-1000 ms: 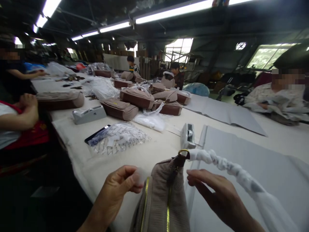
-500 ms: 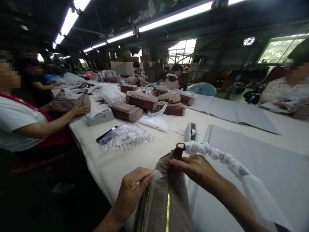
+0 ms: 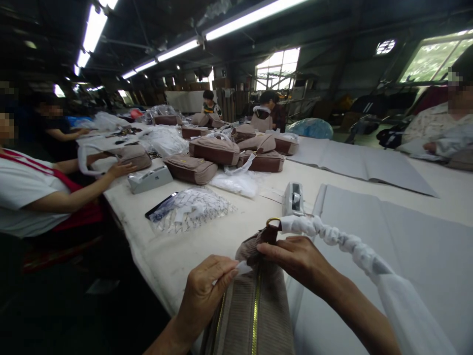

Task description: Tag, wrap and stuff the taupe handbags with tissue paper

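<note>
1. Two bare hands work at a brown ribbed bag [image 3: 242, 310], which stands at the near edge of the table [image 3: 177, 256], its yellow zip [image 3: 255, 310] facing up.
2. The left hand [image 3: 207, 288], on the left of the bag, has thumb and fingers clamped on a small white strip [image 3: 244, 267], whose free end lies over the bag's far end.
3. The right hand [image 3: 299, 259] reaches in from the right; its fingertips touch the far end of the bag, just below a gold ring [image 3: 273, 223]. Whether they pinch the cloth or only press it, I cannot tell.
4. From the ring a strap [image 3: 347, 240], wrapped in white, curves right and near, passing over grey sheets [image 3: 399, 246].
5. Just beyond the ring stands a tape holder [image 3: 293, 198]; farther left lies a clear bag of labels [image 3: 194, 209], partly over a dark flat thing [image 3: 157, 207].
6. Beyond these, a grey box [image 3: 151, 180] sits left of a pile of brown bags [image 3: 214, 149].
7. At the far left, a person in a red apron [image 3: 81, 212] has a hand on another bag [image 3: 136, 157]; far right, a person in a patterned shirt [image 3: 421, 125] sits across the table.
</note>
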`<action>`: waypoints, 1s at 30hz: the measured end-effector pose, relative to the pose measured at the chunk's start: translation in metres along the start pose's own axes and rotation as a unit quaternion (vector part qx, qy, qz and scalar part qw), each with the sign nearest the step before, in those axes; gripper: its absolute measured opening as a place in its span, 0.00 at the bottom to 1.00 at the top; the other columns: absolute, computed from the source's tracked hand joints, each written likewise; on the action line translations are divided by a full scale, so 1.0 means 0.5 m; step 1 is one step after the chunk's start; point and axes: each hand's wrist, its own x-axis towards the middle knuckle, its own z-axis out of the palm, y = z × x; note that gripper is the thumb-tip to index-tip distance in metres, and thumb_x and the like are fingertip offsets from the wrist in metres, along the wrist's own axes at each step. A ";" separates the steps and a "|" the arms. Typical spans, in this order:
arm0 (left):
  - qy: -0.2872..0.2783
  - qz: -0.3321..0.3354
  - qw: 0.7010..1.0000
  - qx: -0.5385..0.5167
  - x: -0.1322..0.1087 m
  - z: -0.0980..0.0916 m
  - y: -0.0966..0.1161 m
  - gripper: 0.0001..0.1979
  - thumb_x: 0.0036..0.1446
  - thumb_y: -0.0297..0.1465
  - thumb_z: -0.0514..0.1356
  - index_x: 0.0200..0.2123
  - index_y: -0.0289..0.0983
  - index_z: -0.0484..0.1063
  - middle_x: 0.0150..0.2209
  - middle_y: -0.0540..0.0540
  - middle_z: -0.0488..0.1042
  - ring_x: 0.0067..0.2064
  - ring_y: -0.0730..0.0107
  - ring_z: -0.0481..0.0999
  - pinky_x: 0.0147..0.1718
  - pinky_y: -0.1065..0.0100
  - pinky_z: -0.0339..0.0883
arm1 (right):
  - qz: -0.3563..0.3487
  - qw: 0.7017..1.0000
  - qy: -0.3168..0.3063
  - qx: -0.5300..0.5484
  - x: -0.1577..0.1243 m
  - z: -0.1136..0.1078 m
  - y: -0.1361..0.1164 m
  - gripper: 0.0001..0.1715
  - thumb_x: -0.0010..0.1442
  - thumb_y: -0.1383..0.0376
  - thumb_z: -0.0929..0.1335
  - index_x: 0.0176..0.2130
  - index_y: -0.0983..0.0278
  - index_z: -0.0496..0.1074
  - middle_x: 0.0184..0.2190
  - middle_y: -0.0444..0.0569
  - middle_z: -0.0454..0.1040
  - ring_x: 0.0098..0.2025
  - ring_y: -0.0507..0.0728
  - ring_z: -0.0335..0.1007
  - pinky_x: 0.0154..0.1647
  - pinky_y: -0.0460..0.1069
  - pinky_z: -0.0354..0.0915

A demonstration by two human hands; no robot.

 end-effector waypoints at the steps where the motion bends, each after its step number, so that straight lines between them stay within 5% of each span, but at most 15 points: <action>1: -0.003 -0.003 1.000 -0.001 0.000 0.001 0.000 0.09 0.57 0.27 0.60 0.39 0.43 0.78 0.35 0.47 0.78 0.37 0.67 0.77 0.37 0.71 0.71 | -0.003 1.000 0.001 -0.004 0.000 0.000 0.001 0.15 0.64 0.72 0.62 0.49 0.61 0.66 0.29 0.43 0.76 0.26 0.51 0.71 0.26 0.46 0.62; 10: -0.013 -0.100 0.993 -0.060 0.037 0.035 0.044 0.08 0.58 0.33 0.59 0.39 0.43 0.78 0.37 0.48 0.79 0.40 0.65 0.77 0.40 0.70 0.69 | -0.015 0.999 -0.002 -0.035 -0.003 0.015 -0.007 0.17 0.64 0.74 0.61 0.52 0.63 0.63 0.32 0.46 0.76 0.25 0.52 0.68 0.25 0.47 0.59; 14: -0.018 -0.187 0.976 -0.106 0.050 0.043 0.055 0.09 0.57 0.37 0.60 0.36 0.40 0.77 0.36 0.48 0.79 0.40 0.64 0.76 0.40 0.70 0.68 | 0.147 0.983 0.099 0.054 -0.029 0.030 -0.037 0.08 0.63 0.70 0.63 0.44 0.65 0.69 0.26 0.45 0.74 0.23 0.50 0.67 0.25 0.44 0.61; 18: -0.018 -0.222 0.965 -0.138 0.055 0.047 0.068 0.11 0.58 0.39 0.58 0.33 0.38 0.73 0.32 0.50 0.76 0.36 0.68 0.73 0.36 0.72 0.66 | 0.369 0.889 0.078 0.259 -0.042 0.053 -0.074 0.13 0.60 0.59 0.67 0.29 0.65 0.70 0.17 0.41 0.67 0.18 0.49 0.63 0.19 0.43 0.58; 21: -0.019 -0.194 0.974 -0.115 0.065 0.052 0.086 0.10 0.59 0.38 0.58 0.32 0.38 0.72 0.32 0.52 0.75 0.37 0.70 0.73 0.37 0.74 0.64 | 0.451 0.793 0.077 0.403 -0.030 0.063 -0.085 0.17 0.58 0.54 0.68 0.28 0.66 0.70 0.17 0.42 0.67 0.17 0.49 0.62 0.18 0.43 0.60; 23: -0.028 -0.182 0.977 -0.105 0.074 0.054 0.097 0.10 0.59 0.38 0.57 0.32 0.38 0.72 0.32 0.52 0.75 0.37 0.70 0.73 0.38 0.74 0.64 | 0.468 0.760 0.088 0.443 -0.022 0.065 -0.083 0.19 0.57 0.53 0.68 0.27 0.66 0.68 0.17 0.41 0.65 0.17 0.49 0.61 0.17 0.43 0.59; 25: -0.029 -0.182 0.977 -0.102 0.081 0.055 0.104 0.10 0.59 0.37 0.57 0.32 0.38 0.72 0.31 0.52 0.75 0.36 0.71 0.73 0.38 0.74 0.64 | 0.468 0.769 0.113 0.420 -0.019 0.063 -0.080 0.17 0.56 0.54 0.69 0.28 0.66 0.68 0.18 0.42 0.66 0.19 0.49 0.62 0.18 0.43 0.60; 30: -0.052 -0.206 0.972 -0.104 0.081 0.052 0.102 0.12 0.58 0.40 0.58 0.30 0.37 0.72 0.29 0.51 0.74 0.33 0.71 0.71 0.33 0.74 0.64 | 0.387 0.862 0.159 0.287 -0.028 0.059 -0.079 0.06 0.59 0.62 0.68 0.36 0.62 0.72 0.28 0.44 0.74 0.28 0.51 0.69 0.29 0.43 0.64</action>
